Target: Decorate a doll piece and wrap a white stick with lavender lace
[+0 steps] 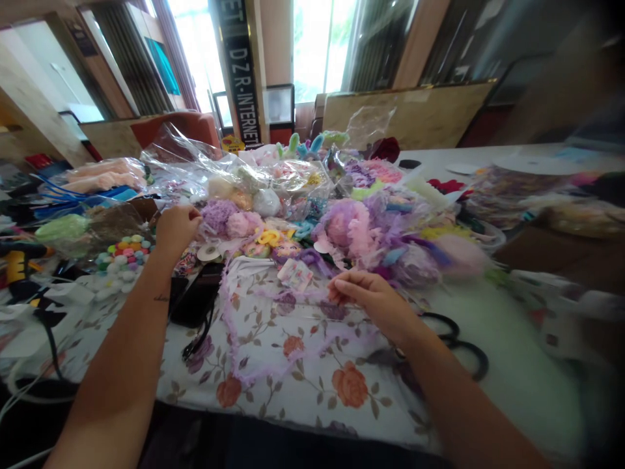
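Two bare hands, apart, both arms reaching forward. Left hand (180, 225): wrist bent inward, fingers bunched closed; can't tell if they pinch anything. Right hand (364, 296): knuckles up, fingers curled to the thumb, closed; any grip on a strand unclear. Lilac trim (232, 326) loops loosely between the hands, nearer side; its ends are hard to trace. Black phone (195, 296) just right of the left forearm; scissors (452, 332) partly hidden by the right forearm. Plush pile (342, 228) beyond the hands, partly under clear plastic. Right edge blurred, dark. Worktop (517, 365) pale, floral cloth (312, 384) below both hands. Beyond: windows (322, 49), curtains, lettered pillar (239, 71).
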